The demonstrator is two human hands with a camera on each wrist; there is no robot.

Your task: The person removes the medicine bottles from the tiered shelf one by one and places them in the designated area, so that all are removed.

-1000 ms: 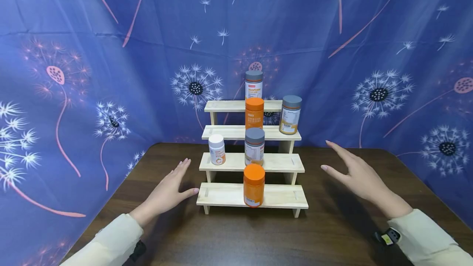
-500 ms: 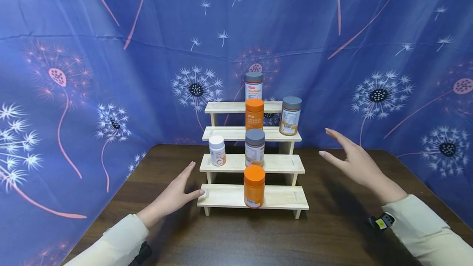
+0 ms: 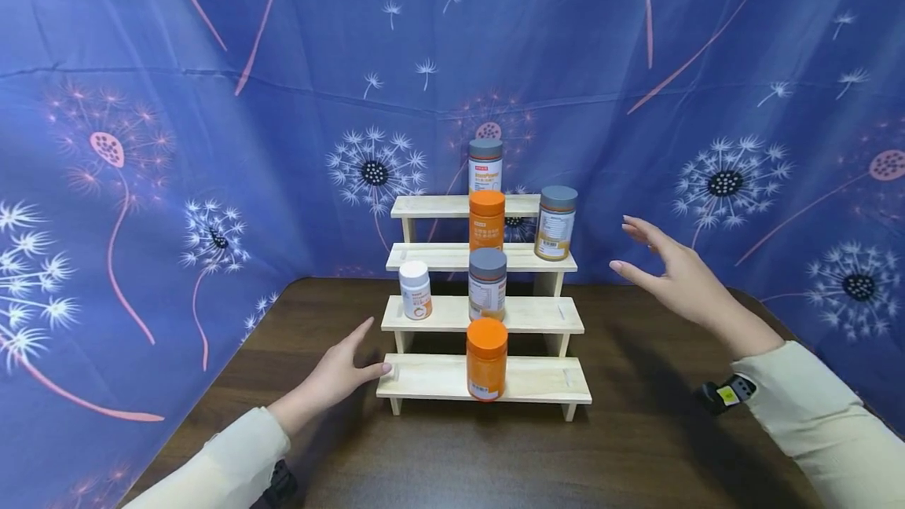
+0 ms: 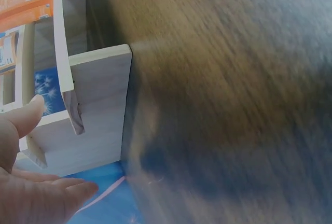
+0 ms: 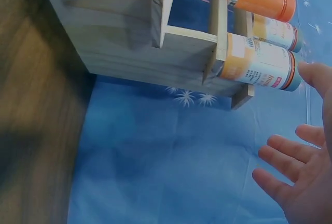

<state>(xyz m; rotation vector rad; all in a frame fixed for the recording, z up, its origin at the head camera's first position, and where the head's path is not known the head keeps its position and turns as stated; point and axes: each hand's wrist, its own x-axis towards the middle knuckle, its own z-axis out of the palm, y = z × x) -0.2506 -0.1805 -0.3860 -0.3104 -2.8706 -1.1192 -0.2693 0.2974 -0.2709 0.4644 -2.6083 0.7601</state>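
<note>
A stepped wooden rack (image 3: 431, 375) stands on the table, bearing several upright jars. To its left is my left hand (image 3: 331, 378), fingers straight and holding nothing; whether the thumb touches the lowest shelf's end cannot be told. My right hand (image 3: 682, 281) hovers right of the rack, thumb and fingers spread. Nearest to it is a grey-lidded jar (image 3: 555, 224) on the second shelf from the top; in the right wrist view the thumb overlaps that jar's lid (image 5: 294, 73), though the head view shows a gap. A small white-capped bottle (image 3: 415, 291) sits on the third shelf down.
One column of jars runs down the rack: a grey-lidded jar (image 3: 485, 167) on top, an orange jar (image 3: 487, 220), another grey-lidded jar (image 3: 487, 285), and an orange jar (image 3: 486, 360) lowest. Blue dandelion cloth (image 3: 297, 116) hangs behind the dark wooden table (image 3: 452, 462).
My right hand has risen, with its fingers bending slightly at the tips. My left hand has shifted a little right, toward the rack. The jars stay in place.
</note>
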